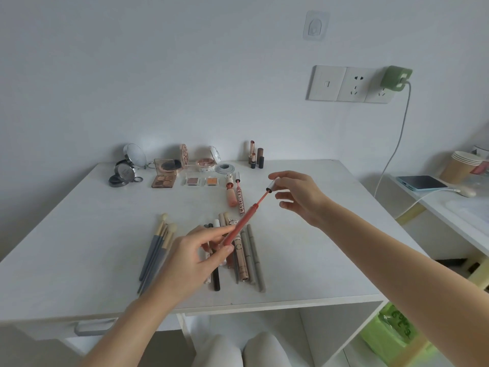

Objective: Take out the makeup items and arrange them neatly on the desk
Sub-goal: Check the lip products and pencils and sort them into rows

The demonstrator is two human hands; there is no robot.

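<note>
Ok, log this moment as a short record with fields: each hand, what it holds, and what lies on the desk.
left hand: left hand grips the red lip gloss tube, tilted up and to the right
right hand: right hand pinches the silver cap with its wand drawn out of the tube
desk front: brushes at left, pencils and pens side by side
desk back: eyeshadow palettes, compacts, upright lipsticks
surface: white desk

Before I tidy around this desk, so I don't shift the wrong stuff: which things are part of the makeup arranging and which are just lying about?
Job: red lip tube, its silver cap, brushes, pencils, palettes, lipsticks.
Lying about: phone, paper cups, green charger.
</note>
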